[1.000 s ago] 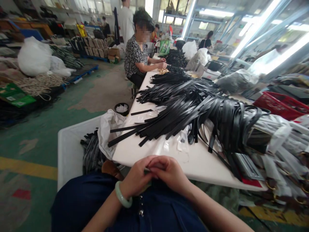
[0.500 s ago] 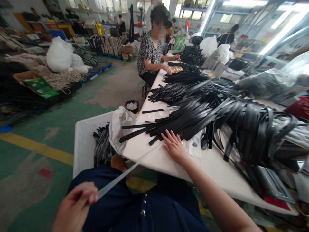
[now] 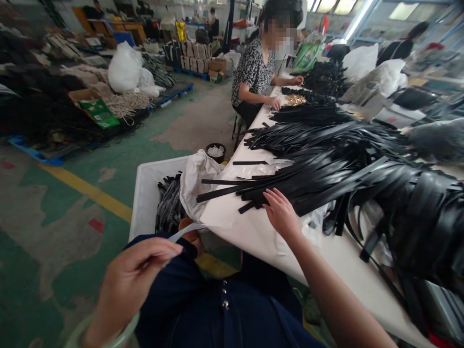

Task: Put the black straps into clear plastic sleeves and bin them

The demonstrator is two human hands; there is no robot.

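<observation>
At the white table (image 3: 340, 256), left fingers (image 3: 165, 248) pinch a narrow whitish strip (image 3: 185, 231), right fingers (image 3: 277, 197) parted over flat black straps (image 3: 319, 181).

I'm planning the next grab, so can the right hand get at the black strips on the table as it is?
Probably yes: the right hand is right by the near ends of the black strips, its fingers look free, and nothing visible blocks the way.

Lower left, the left hand (image 3: 126, 278) hides the near end of the pale strip (image 3: 184, 231); the bottom edge crops the bangle (image 3: 126, 333). Far right, black straps (image 3: 427, 208) blur. Upper-centre gold pieces (image 3: 295, 100) seem too tiny to identify.
</observation>
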